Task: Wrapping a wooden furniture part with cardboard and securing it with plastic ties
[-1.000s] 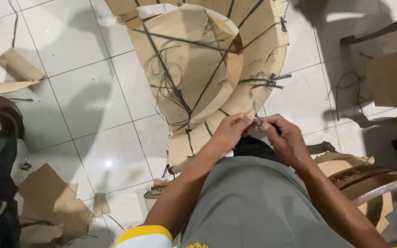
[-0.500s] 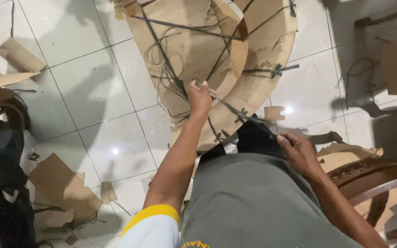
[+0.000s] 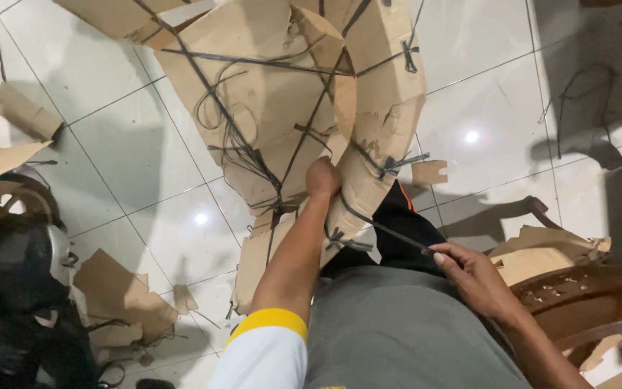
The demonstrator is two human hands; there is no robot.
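1. The fingers of the left hand (image 3: 323,177) are curled shut on the edge of the cardboard bundle (image 3: 282,108), just where several dark strings cross. The knuckles face the camera, so I cannot tell whether they pinch a string as well as the cardboard.
2. The fingers of the right hand (image 3: 469,274) are pinched together on the near end of one dark string (image 3: 383,229). This string runs taut from the pinch up and to the left, to the lower edge of the cardboard bundle, just below the left hand.
3. To do this well, I judge that the left hand should hold the cardboard bundle steady while the right pulls along the line of the string, not across it, so that the string slides free and does not tear the soft edge.
4. The cardboard bundle stands on the tiled floor (image 3: 145,158) in front of the person's knees, leaning toward them, criss-crossed with strings and knots.
5. To the right of the cardboard bundle, a dark wooden chair (image 3: 577,295) stands close by the right hand.
6. To the left of the cardboard bundle and below it, torn cardboard scraps (image 3: 113,288) lie on the floor, and a dark heap lies further left.
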